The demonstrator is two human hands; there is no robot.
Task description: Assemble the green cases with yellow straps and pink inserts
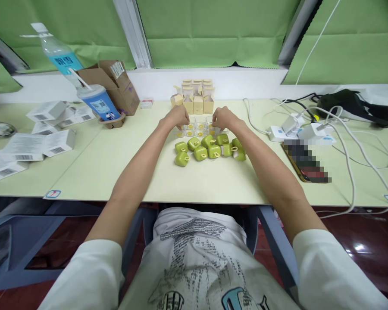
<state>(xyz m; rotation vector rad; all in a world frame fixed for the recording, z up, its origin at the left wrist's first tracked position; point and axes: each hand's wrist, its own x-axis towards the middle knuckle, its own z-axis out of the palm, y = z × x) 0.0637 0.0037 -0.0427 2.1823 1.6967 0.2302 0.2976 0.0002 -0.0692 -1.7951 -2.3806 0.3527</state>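
Observation:
Two rows of small transparent plastic containers [199, 129] with yellow round marks stand on the table between my hands. My left hand [177, 116] is at the rows' left end, its fingers closed on a container there. At the right end, my right hand [224, 119] has its fingers curled in against another container; its fingertips are partly hidden. Nearer to me lie several glossy green cases [200, 153] with small loops. Some of those at the right are partly covered by my right forearm. Small open cardboard boxes [198, 103] stand grouped just behind the containers.
White boxes [26, 146], a blue cup [100, 103], a bottle [63, 56] and a brown carton [126, 92] occupy the left side. On the right are a phone [304, 163], a power strip [278, 133], chargers with loose white cables, and a black strapped item [352, 107].

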